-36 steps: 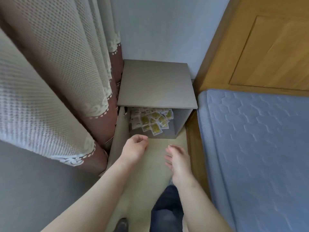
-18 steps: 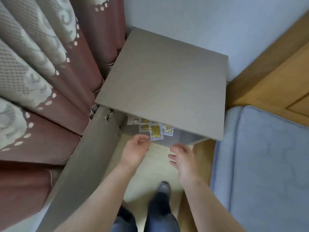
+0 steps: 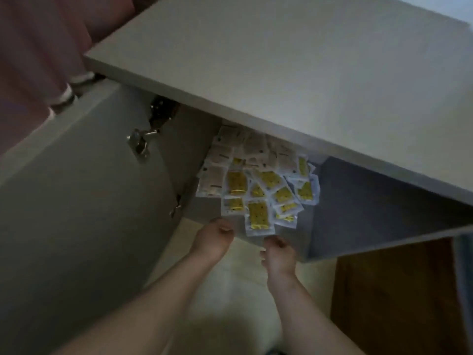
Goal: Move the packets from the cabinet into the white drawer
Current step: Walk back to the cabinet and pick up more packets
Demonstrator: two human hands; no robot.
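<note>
A heap of several clear packets (image 3: 258, 190), many with yellow contents, lies on the floor of the open grey cabinet (image 3: 281, 60), under its top panel. My left hand (image 3: 215, 239) hovers at the cabinet's front edge, fingers curled into a loose fist with nothing in it, just below the lowest left packets. My right hand (image 3: 277, 254) is beside it, fingers relaxed, its tips just short of the frontmost yellow packet (image 3: 259, 218). No white drawer is in view.
The cabinet door (image 3: 76, 201) stands swung open on the left, with metal hinges (image 3: 139, 143) showing. A reddish curtain (image 3: 38, 60) hangs behind the door. A wooden bed frame (image 3: 384, 303) and a blue mattress edge (image 3: 464, 278) border the right.
The view has dropped down and closer to the cabinet. Both hands have reached forward to the cabinet's front edge, near the packets. Neither hand has taken anything.
</note>
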